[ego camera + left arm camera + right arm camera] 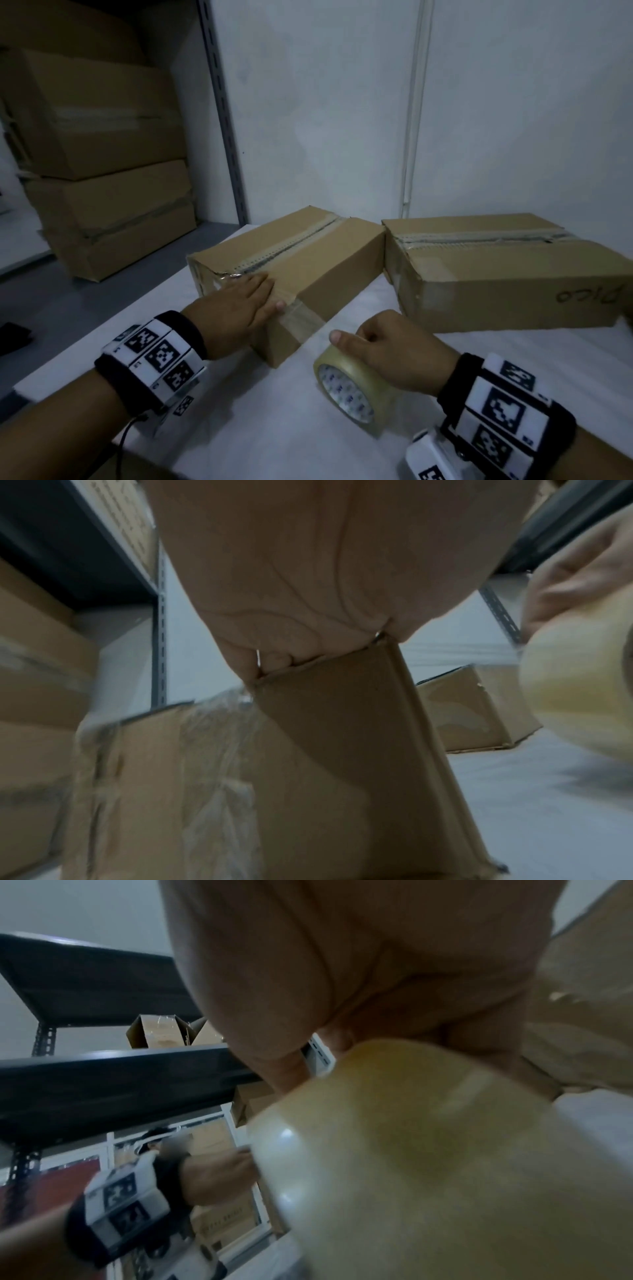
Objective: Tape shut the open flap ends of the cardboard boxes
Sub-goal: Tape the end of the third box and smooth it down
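Cardboard box (pixel 308 260): our left hand (pixel 239 301) presses flat; our right hand (pixel 394 349) grips the tape roll (pixel 352 387) beside it.

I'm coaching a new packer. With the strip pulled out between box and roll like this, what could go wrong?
The tape strip stretched from the near box to the tape roll may twist or wrinkle. The left hand presses only the box's top corner, so the box might slide toward the right hand.
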`<state>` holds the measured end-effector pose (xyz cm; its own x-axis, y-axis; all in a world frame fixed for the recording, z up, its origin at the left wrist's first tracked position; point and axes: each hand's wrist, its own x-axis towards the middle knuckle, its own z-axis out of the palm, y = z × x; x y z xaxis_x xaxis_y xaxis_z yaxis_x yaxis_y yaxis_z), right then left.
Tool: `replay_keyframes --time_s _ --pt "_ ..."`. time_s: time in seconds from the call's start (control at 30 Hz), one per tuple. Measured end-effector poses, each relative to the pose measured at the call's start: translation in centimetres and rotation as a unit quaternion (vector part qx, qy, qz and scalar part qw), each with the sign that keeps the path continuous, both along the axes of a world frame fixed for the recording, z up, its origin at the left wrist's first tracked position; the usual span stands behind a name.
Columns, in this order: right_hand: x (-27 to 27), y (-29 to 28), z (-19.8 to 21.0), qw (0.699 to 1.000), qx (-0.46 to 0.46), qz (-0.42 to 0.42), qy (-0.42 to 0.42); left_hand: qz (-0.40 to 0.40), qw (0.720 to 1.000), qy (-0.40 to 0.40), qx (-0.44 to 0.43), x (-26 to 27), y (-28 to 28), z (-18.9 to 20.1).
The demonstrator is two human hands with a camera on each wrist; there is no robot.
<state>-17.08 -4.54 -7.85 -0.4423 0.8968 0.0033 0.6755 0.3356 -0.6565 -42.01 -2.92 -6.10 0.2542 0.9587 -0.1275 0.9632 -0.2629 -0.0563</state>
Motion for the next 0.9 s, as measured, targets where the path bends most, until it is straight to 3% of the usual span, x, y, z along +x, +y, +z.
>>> replay_keyframes --time_s 0.07,0.13,0.2,0.3,0.43,0.57,0.67,0.73,0.8,0.9 --pt "0.8 -0.2 -0.1 1.0 -0.011 -0.008 0.027 -0.044 0.992 -0.036 0.116 0.4 -0.4 0.0" --pt "1.6 -0.6 -0.1 0.999 -0.025 -0.017 0.034 -0.064 0.948 -0.14 0.28 1.5 -1.5 -0.2" --pt "2.2 -1.0 -0.2 0.998 -0.047 -0.017 0.038 -0.028 0.9 -0.263 0.346 2.9 -3.0 -1.1" --pt "3.0 -1.4 -0.3 0.996 -0.065 -0.005 0.068 0.066 0.863 -0.44 0.24 4.4 -4.2 -2.6" --pt "3.4 -2.0 -0.4 0.995 -0.053 -0.015 0.089 0.102 0.777 -0.598 0.167 5.4 -4.9 -3.6" --pt "3.8 -2.4 -0.5 0.994 -0.064 -0.014 0.085 0.145 0.75 -0.643 0.064 5.8 -5.2 -4.3" --pt "4.8 -3.0 -0.2 0.992 -0.083 -0.026 0.091 0.132 0.717 -0.681 0.061 6.4 -5.4 -5.0" --pt "6.4 -3.5 0.3 0.997 -0.056 -0.037 0.042 0.112 0.704 -0.697 0.076 6.9 -5.6 -5.6" --pt "9.1 -3.5 0.7 0.996 -0.003 -0.05 -0.076 0.104 0.705 -0.696 0.085 7.3 -5.8 -5.7" --pt "15.0 -2.4 0.8 0.946 0.024 -0.127 -0.297 0.09 0.703 -0.699 0.095 7.2 -5.3 -5.7"
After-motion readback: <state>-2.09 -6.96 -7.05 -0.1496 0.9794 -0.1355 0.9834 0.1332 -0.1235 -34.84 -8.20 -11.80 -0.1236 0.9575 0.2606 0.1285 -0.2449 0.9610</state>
